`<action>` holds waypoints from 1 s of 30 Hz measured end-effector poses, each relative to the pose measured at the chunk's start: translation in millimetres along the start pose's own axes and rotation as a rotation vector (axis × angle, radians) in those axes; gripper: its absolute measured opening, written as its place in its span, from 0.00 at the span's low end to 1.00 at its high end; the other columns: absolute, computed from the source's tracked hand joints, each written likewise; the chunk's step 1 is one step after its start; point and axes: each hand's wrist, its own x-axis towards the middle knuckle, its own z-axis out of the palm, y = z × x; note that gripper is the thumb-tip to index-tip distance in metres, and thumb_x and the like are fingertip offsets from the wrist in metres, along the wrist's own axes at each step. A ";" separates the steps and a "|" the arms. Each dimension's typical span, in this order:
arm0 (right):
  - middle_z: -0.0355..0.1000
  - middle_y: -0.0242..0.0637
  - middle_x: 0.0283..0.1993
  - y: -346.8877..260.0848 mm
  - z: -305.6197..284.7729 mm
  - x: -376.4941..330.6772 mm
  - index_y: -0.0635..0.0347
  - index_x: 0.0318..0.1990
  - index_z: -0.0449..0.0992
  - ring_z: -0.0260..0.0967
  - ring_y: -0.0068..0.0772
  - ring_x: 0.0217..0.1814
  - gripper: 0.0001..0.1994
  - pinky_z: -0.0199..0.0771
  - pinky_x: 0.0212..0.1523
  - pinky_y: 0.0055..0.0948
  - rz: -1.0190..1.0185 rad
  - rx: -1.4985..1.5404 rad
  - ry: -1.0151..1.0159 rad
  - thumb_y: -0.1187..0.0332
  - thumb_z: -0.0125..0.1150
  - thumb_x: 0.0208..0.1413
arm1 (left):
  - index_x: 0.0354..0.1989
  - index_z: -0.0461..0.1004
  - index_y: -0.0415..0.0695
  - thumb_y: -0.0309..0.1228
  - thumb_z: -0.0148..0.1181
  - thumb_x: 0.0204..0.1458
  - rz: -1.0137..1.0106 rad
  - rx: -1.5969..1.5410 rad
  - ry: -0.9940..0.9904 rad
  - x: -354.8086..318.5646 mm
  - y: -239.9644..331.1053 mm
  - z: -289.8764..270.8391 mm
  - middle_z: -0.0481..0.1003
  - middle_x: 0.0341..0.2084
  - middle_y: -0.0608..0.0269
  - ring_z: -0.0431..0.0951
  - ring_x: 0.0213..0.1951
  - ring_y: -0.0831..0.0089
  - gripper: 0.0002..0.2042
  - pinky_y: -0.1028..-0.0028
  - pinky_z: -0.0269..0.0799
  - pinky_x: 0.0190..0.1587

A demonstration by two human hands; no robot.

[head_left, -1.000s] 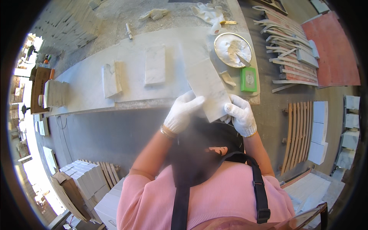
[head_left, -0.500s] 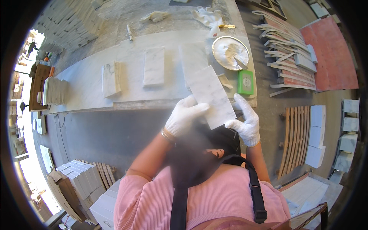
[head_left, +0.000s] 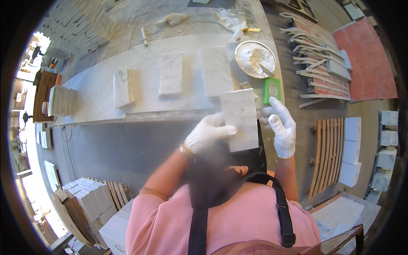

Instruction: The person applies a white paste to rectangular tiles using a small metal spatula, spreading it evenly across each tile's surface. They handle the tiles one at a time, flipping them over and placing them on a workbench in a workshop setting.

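Note:
My left hand (head_left: 209, 132), in a white knit glove, grips a pale marble tile (head_left: 240, 121) by its left edge, thumb on the upper face. The tile is held just off the table's front edge. To the right of it is my gloved right hand (head_left: 282, 131), fingers apart and slightly curled, off the tile's face; its lower fingers are partly hidden. Just beyond this hand sits a green box (head_left: 272, 91). Behind the box stands a round tub (head_left: 255, 58) of white paste with a putty knife (head_left: 267, 69) in it.
Marble tiles (head_left: 216, 70), (head_left: 171, 74) and a small tile stack (head_left: 123, 88) lie on the worktable (head_left: 146, 55). White gloves (head_left: 231, 20) rest at its back. A slatted wooden pallet (head_left: 326, 157) stands at right, boxes (head_left: 90, 196) at lower left.
The held tile has turned more upright and shifted slightly toward me. My right hand has moved away from the tile's right side, a little to the right.

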 end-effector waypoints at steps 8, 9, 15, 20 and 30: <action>0.74 0.43 0.61 -2.2 15.2 -6.8 0.72 0.65 0.71 0.71 0.32 0.61 0.27 0.69 0.63 0.32 0.178 0.020 -0.244 0.67 0.66 0.60 | 0.61 0.74 0.36 0.29 0.67 0.55 0.005 0.053 -0.005 -3.7 4.0 -2.5 0.80 0.50 0.61 0.77 0.46 0.76 0.24 0.71 0.74 0.50; 0.75 0.44 0.61 -3.8 17.8 -7.8 0.72 0.64 0.72 0.71 0.31 0.61 0.27 0.69 0.63 0.32 0.209 0.024 -0.265 0.69 0.66 0.59 | 0.61 0.74 0.36 0.29 0.67 0.55 0.020 0.062 0.015 -5.7 6.6 -5.4 0.80 0.50 0.61 0.77 0.46 0.76 0.24 0.71 0.74 0.50; 0.80 0.37 0.39 -9.4 31.5 -7.2 0.68 0.60 0.75 0.76 0.23 0.35 0.21 0.74 0.34 0.22 0.242 -0.033 -0.315 0.73 0.64 0.59 | 0.58 0.76 0.35 0.33 0.64 0.57 0.256 0.137 0.378 -35.1 45.4 -62.6 0.79 0.43 0.66 0.75 0.42 0.80 0.21 0.77 0.71 0.50; 0.80 0.38 0.39 -14.7 28.8 -2.7 0.67 0.60 0.75 0.76 0.24 0.35 0.21 0.74 0.34 0.21 0.308 0.043 -0.284 0.72 0.64 0.59 | 0.53 0.80 0.38 0.38 0.62 0.59 0.320 0.427 0.534 -38.4 83.4 -146.3 0.77 0.32 0.73 0.71 0.32 0.84 0.19 0.79 0.67 0.35; 0.79 0.36 0.40 -21.2 30.7 1.7 0.66 0.61 0.75 0.75 0.22 0.35 0.21 0.74 0.35 0.21 0.321 -0.002 -0.244 0.72 0.64 0.60 | 0.56 0.78 0.36 0.41 0.61 0.58 0.274 0.630 0.652 30.3 70.6 -188.7 0.82 0.35 0.63 0.78 0.35 0.78 0.24 0.75 0.74 0.41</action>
